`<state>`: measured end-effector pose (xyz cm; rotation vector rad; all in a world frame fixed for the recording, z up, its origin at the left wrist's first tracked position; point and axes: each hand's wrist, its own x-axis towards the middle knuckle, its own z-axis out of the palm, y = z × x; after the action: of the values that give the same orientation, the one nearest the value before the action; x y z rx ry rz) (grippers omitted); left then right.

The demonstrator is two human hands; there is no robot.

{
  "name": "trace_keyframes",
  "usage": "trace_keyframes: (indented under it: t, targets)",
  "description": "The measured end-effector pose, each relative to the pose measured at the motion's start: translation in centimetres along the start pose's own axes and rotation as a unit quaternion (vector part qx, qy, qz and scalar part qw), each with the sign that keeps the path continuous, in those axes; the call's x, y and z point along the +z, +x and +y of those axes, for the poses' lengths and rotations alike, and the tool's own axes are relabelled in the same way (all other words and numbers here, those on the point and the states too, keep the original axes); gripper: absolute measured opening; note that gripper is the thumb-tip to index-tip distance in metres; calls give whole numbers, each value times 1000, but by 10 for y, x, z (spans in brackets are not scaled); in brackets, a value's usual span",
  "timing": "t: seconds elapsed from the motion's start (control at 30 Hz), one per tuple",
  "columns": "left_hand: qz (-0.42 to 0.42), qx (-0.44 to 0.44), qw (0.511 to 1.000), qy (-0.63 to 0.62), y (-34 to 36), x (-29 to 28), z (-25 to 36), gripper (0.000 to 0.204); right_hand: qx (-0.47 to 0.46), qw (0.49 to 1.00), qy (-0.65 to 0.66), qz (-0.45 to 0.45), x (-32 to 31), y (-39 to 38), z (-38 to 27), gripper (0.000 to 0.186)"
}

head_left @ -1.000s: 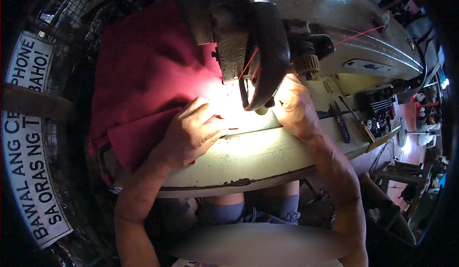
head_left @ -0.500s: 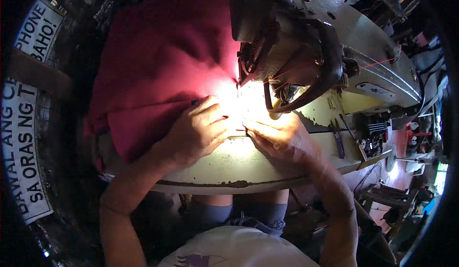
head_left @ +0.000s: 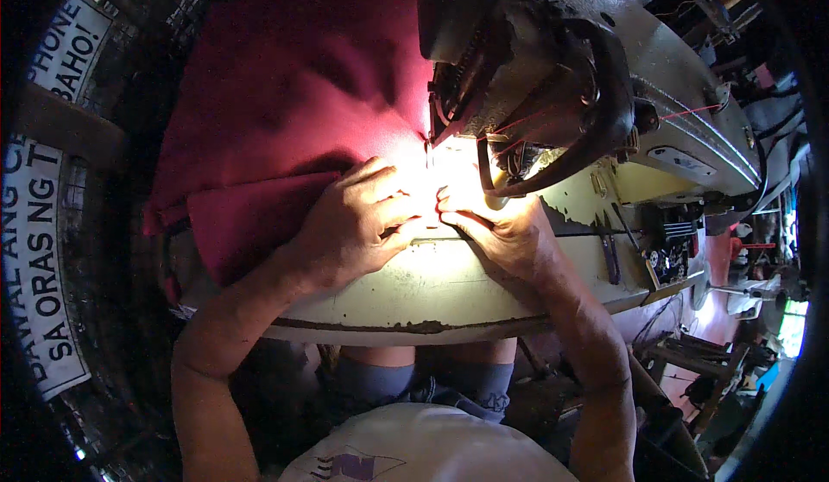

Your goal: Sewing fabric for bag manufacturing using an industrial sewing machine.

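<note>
A large piece of red fabric (head_left: 285,85) lies over the left of the sewing machine table, its near edge folded over. My left hand (head_left: 363,223) is closed on the fabric's edge, thumb and fingers together just left of the needle area. On the other side, my right hand (head_left: 505,231) pinches a small red bit of the fabric's edge between thumb and finger. The hands are close together in front of the sewing machine (head_left: 553,93), whose presser foot area is washed out by the bright lamp light. Red thread (head_left: 691,112) runs along the machine head.
Small scissors or snips (head_left: 610,249) lie on the table (head_left: 371,309) to the right, beside a tray of small dark parts (head_left: 673,249). The table's front edge is chipped. Printed white signs (head_left: 43,266) hang at the left.
My right thumb and fingers have shifted slightly and now pinch the red edge more visibly. My left hand stays almost in place. The whole view has moved a little.
</note>
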<state>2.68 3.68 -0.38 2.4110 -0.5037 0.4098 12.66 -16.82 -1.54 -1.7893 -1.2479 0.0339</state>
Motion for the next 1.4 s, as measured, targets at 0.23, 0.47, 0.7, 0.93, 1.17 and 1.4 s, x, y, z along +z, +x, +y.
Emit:
trace_keyframes:
  t: [0.23, 0.47, 0.7, 0.93, 1.17, 1.4]
  targets:
    - [39, 16, 999, 22, 1, 6, 3, 21, 62, 995, -50, -57, -3, -8, 5, 16]
    - [35, 51, 993, 98, -6, 9, 8, 29, 59, 995, -58, -63, -5, -8, 7, 15]
    - [13, 22, 986, 167, -7, 11, 16, 33, -63, 984, -139, -93, -6, -11, 1, 21]
    - [6, 37, 991, 127, -10, 7, 14, 30, -130, 972, -175, -89, -7, -11, -1, 32]
    - [14, 42, 994, 96, -11, 7, 9, 25, -70, 980, -152, -106, -7, -14, -2, 29]
    - [2, 48, 995, 83, -9, 7, 1, 25, -62, 978, -160, -115, -6, -12, 0, 27]
